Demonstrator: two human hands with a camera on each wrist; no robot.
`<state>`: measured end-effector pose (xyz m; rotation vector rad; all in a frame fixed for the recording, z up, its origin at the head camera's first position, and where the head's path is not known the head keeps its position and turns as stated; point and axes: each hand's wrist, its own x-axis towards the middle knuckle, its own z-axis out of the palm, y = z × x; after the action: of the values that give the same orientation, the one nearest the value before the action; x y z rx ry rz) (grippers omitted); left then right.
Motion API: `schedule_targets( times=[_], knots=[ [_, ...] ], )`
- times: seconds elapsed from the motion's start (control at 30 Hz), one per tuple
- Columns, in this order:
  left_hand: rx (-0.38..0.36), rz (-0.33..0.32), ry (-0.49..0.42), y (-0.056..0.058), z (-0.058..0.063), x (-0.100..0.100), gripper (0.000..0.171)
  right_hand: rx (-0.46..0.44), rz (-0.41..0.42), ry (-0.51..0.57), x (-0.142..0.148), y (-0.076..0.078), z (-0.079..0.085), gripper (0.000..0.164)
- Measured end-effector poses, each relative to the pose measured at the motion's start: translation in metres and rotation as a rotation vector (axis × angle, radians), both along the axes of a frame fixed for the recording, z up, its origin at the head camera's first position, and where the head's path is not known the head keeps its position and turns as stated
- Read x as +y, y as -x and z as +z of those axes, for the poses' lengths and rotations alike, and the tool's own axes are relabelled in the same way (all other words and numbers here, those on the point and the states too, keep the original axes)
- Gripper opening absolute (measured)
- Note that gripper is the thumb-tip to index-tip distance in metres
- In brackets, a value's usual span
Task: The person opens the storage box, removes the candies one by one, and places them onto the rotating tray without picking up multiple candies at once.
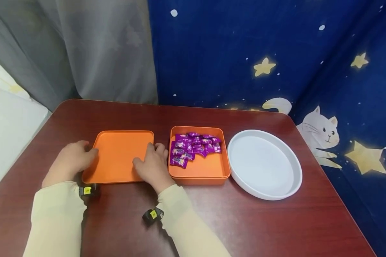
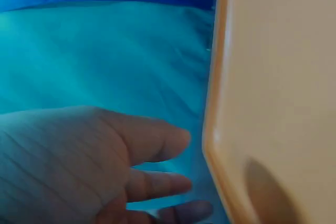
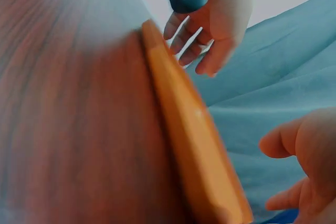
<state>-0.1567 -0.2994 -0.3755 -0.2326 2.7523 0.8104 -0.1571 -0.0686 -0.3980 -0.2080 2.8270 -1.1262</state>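
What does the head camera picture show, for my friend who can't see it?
Two hands, left hand and right hand, rest on the edges of an orange lid. Beside it sit an orange box of purple candies and a white dish.

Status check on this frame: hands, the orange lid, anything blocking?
Left hand open at the orange lid's left edge. Right hand rests on its right side. Lid flat on table, beside candy box. Nothing in the way.

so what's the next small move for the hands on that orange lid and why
Probably close both hands on the lid's edges. The left hand sits at the left edge of the lid and the right hand at its right edge, fingers relaxed, neither clearly gripping. The lid lies flat beside the box of candies.
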Motion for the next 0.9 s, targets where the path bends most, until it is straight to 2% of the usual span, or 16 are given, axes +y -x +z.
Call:
schedule_targets(
  times=[0.1, 0.17, 0.3, 0.43, 0.57, 0.7, 0.9],
  knots=[
    [0.057, -0.002, -0.045, 0.001, 0.005, 0.000, 0.075, 0.014, 0.051, 0.061, 0.005, -0.003, 0.017, 0.063],
    [0.065, -0.002, -0.092, 0.001, 0.008, 0.001, 0.075, 0.032, 0.091, 0.095, 0.011, -0.006, 0.031, 0.061],
    [0.129, -0.027, -0.079, 0.005, 0.014, 0.011, 0.071, 0.073, 0.154, 0.097, 0.030, -0.007, 0.060, 0.057],
    [0.244, -0.077, -0.040, 0.014, 0.028, 0.033, 0.064, 0.124, 0.207, 0.049, 0.053, -0.002, 0.080, 0.056],
    [0.326, -0.151, -0.049, 0.027, 0.043, 0.066, 0.055, 0.160, 0.226, 0.023, 0.077, 0.011, 0.092, 0.053],
    [0.307, -0.216, -0.086, 0.040, 0.051, 0.101, 0.054, 0.169, 0.181, -0.020, 0.102, 0.025, 0.098, 0.052],
    [0.236, -0.256, -0.082, 0.056, 0.050, 0.144, 0.054, 0.177, 0.108, -0.060, 0.144, 0.044, 0.097, 0.052]
  ],
)
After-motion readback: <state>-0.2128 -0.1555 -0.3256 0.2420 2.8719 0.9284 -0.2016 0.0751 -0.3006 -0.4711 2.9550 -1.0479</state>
